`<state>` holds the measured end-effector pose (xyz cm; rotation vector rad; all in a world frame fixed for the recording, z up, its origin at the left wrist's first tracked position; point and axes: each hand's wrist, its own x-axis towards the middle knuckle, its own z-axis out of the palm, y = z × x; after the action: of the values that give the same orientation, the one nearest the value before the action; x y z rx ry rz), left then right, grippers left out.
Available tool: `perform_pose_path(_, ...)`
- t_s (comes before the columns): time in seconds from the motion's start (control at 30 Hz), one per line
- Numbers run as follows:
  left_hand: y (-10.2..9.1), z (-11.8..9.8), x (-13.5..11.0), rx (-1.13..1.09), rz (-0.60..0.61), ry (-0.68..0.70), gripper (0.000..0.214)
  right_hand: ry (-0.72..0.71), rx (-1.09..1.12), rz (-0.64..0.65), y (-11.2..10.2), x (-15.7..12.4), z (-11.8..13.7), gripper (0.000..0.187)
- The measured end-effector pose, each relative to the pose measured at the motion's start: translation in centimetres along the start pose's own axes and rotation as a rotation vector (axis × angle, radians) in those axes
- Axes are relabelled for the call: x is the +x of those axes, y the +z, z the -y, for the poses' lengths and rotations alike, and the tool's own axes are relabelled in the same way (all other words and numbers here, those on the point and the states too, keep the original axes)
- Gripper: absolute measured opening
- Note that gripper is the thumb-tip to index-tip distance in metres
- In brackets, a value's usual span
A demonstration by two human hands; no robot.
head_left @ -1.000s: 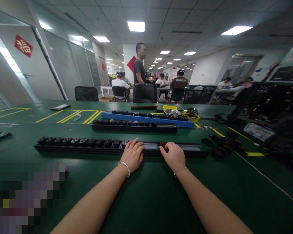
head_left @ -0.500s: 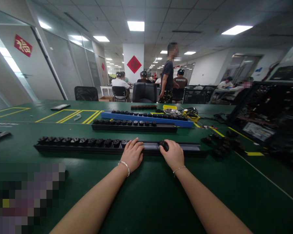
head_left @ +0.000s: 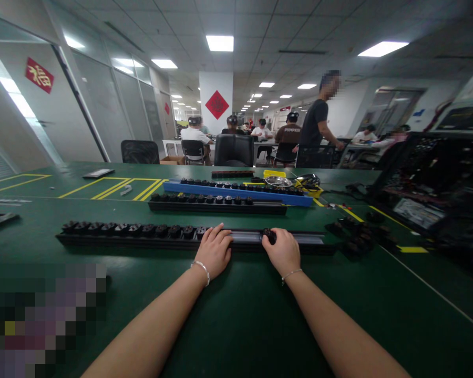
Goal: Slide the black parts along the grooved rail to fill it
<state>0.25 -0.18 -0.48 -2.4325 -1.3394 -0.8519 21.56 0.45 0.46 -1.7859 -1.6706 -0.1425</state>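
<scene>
"What do the fingers of the right hand [head_left: 284,251] have?"
"A small black module [head_left: 269,235], pinched between thumb and fingers at the bare channel of the long black rail [head_left: 142,242]. The hand hides the module's right side."
"And the left hand [head_left: 214,252]?"
"Its fingers lie loosely side by side across the same rail, at the right end of the row of modules [head_left: 134,229], partly covering the last one. Whether they grip can't be told from here."
"What lies around them?"
"A heap of dark pieces [head_left: 358,237] by the rail's right end, too murky to separate; a shorter black rail [head_left: 220,208] and a blue rail [head_left: 240,194] beyond, all on the green table [head_left: 244,320]."
"Farther out?"
"A pixelated object [head_left: 51,315] at lower left, cut off by the edge, and a person [head_left: 315,122], legs hidden behind a chair [head_left: 314,156]."
</scene>
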Motion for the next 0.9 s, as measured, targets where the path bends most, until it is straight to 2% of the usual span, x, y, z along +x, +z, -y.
perform_pose_path(0.9, -0.1, 0.1, 0.0, 0.006, 0.005, 0.004, 0.025, 0.090, -0.063, -0.028, -0.7, 0.3, -1.3, 0.028)
